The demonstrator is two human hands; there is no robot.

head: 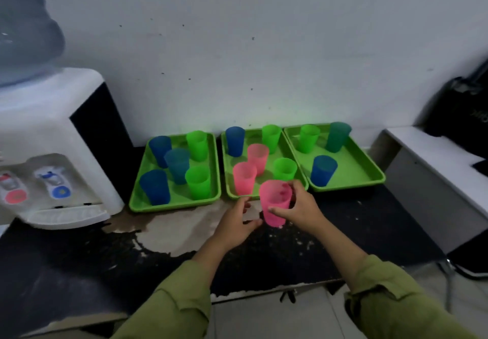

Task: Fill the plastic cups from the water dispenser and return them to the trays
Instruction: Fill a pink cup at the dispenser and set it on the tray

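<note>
Gripping an upright pink cup [274, 202], right hand [301, 208] curls round it over the counter [343, 233], just before the middle tray [253, 138]; left hand [235, 220] just beside, fingers relaxed, holding nothing.

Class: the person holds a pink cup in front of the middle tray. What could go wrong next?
The right hand grips the pink cup from one side, and the left hand is open beside it, so the cup might tip. The middle tray is crowded, so the standing pink cup nearest could get knocked over.
</note>
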